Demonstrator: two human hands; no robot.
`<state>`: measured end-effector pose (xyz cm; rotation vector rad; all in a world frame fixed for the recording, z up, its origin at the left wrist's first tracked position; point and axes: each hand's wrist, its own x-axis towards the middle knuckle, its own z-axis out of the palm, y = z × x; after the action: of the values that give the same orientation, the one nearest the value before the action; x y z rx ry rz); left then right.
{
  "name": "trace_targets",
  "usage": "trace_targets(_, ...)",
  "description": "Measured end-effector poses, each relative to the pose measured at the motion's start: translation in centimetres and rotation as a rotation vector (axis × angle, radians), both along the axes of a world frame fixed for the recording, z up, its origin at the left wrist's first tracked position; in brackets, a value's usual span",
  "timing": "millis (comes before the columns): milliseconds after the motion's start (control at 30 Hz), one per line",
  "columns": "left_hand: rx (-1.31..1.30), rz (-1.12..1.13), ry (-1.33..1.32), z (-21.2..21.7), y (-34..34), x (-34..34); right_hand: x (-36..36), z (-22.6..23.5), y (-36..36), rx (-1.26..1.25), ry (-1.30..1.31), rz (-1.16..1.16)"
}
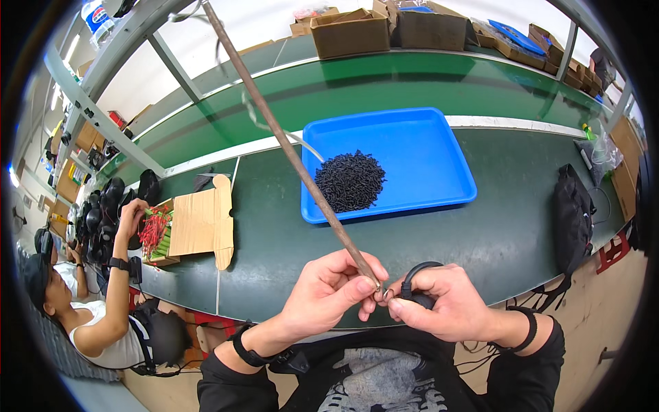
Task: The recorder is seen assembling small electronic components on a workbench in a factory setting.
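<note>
My left hand (pixel 331 290) is closed on the lower end of a long, thin brown rod (pixel 274 128), which slants up to the far left. Right beside it, my right hand (pixel 446 301) is closed round a dark object with a curved black loop (pixel 410 275). A small metal ring (pixel 388 294) shows between the fingertips of both hands, where the rod's end meets it. Most of the dark object is hidden in my right palm. Beyond my hands, a blue tray (pixel 425 165) holds a heap of short black pieces (pixel 351 180) at its left side.
An open cardboard box (pixel 200 223) with red and green pieces stands at the left, and a co-worker's hand (pixel 132 214) reaches into it. A black bag (pixel 573 220) lies at the right edge. Cardboard boxes (pixel 350 34) line the back beyond the green conveyor belt (pixel 384 79).
</note>
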<state>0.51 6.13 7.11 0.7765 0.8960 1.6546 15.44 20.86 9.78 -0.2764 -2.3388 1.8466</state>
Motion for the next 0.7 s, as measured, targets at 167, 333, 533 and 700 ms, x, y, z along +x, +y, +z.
trace_targets(167,-0.057,0.04,0.088,0.38,0.07,0.54,0.23,0.27,0.04,0.014,0.052,-0.025)
trace_targets(333,-0.054,0.032,0.108,0.47,-0.07,0.68,0.1,0.02,-0.12,0.042,0.102,-0.041)
trace_targets(533,-0.026,0.022,0.15,0.17,-0.22,0.71,0.02,0.41,-0.36,0.029,0.076,-0.061)
trace_targets(700,-0.049,0.03,0.224,0.35,-0.27,1.0,-0.02,0.11,-0.53,0.005,0.074,-0.098)
